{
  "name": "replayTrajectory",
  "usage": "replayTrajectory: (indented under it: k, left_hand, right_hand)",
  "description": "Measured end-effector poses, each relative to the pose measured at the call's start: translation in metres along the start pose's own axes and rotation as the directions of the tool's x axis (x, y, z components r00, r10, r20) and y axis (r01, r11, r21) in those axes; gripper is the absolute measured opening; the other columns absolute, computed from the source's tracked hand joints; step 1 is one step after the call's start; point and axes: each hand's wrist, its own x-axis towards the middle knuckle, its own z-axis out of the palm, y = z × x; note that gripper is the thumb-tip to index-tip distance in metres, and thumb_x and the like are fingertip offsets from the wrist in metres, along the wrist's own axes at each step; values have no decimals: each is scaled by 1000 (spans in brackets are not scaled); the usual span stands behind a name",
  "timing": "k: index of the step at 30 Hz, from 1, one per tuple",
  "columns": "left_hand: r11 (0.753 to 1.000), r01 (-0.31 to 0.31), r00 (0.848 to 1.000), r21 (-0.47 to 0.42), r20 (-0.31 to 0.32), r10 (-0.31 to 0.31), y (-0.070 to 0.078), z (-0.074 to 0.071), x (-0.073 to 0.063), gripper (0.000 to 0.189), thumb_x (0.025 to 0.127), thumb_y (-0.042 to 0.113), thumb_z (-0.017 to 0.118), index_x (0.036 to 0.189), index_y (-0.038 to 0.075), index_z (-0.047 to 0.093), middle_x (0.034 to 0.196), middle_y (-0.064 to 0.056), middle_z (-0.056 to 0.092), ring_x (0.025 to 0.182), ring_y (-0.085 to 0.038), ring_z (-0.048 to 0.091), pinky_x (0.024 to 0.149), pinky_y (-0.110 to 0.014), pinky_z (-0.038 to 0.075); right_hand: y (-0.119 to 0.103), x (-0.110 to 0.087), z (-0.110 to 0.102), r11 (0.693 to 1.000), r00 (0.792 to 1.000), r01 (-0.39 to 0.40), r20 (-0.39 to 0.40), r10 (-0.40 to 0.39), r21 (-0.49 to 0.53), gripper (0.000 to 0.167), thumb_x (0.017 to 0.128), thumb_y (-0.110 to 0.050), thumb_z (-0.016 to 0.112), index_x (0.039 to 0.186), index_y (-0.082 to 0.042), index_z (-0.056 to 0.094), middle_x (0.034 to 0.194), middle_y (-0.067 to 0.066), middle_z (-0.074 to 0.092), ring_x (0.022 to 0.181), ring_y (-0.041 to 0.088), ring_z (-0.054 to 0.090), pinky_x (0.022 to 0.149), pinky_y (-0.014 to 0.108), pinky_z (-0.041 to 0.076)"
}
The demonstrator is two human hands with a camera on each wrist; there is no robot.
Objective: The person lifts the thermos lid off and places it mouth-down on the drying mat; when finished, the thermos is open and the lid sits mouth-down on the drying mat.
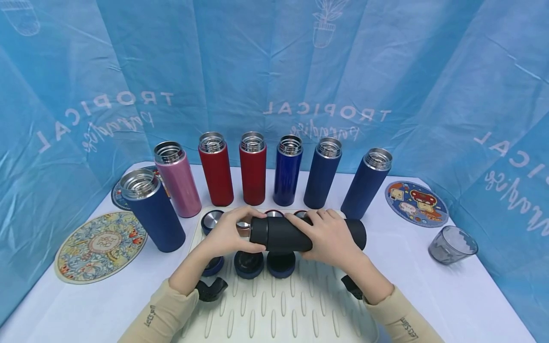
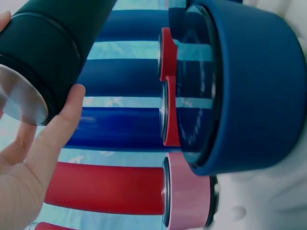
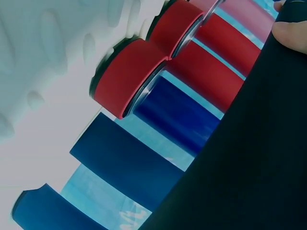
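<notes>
A black insulated bottle (image 1: 285,236) lies level in the air above the white mat, its lid end pointing left. My left hand (image 1: 227,233) grips the black lid (image 1: 259,232) between thumb and fingers. Round the bottle's body my right hand (image 1: 329,238) is wrapped, thumb toward the lid. In the left wrist view the lid's metal top (image 2: 21,96) faces the palm. Below the bottle, blue-sided lids (image 1: 249,266) rest on the mat; a large one (image 2: 259,91) fills the right of the left wrist view. Red lids (image 3: 129,79) and a pink lid (image 2: 189,191) stand farther back, partly hidden by the bottle.
Lidless bottles stand in an arc behind: navy (image 1: 153,216), pink (image 1: 179,186), red (image 1: 216,176), bright blue (image 1: 287,176) and more navy (image 1: 364,188). A floral round mat (image 1: 124,233) lies left, a cartoon one (image 1: 396,195) right, near a grey glass (image 1: 446,255). The ridged mat (image 1: 274,319) spans the front.
</notes>
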Motion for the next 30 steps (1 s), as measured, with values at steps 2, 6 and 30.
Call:
replayTrajectory:
  k: [2, 6, 30]
  left_hand:
    - [1000, 21, 1000, -10, -4, -21, 0, 0, 1, 56, 64, 18, 84, 114, 16, 59, 113, -6, 58, 96, -27, 56, 79, -31, 53]
    - [997, 72, 997, -36, -7, -72, 0, -1, 2, 55, 66, 20, 83, 115, 15, 59, 114, -8, 57, 93, -26, 57, 79, -32, 53]
    - [862, 412, 906, -295, 30, -422, 4, 1, 8, 43, 78, 21, 72, 116, 11, 55, 114, -19, 50, 94, -32, 59, 69, -43, 55]
  right_hand:
    - [0, 0, 0, 1000, 1000, 1, -3, -1, -1, 87, 55, -50, 82, 133, -29, 48, 105, 9, 62, 89, 28, 61, 78, 41, 49]
    - [0, 0, 0, 1000, 1000, 2, -4, -2, -1, 88, 55, -49, 82, 133, -28, 47, 105, 10, 62, 90, 29, 61, 79, 41, 49]
    - [1, 3, 6, 998, 998, 36, -50, -39, -55, 85, 56, -50, 81, 132, -27, 50, 101, 10, 63, 85, 28, 61, 76, 39, 49]
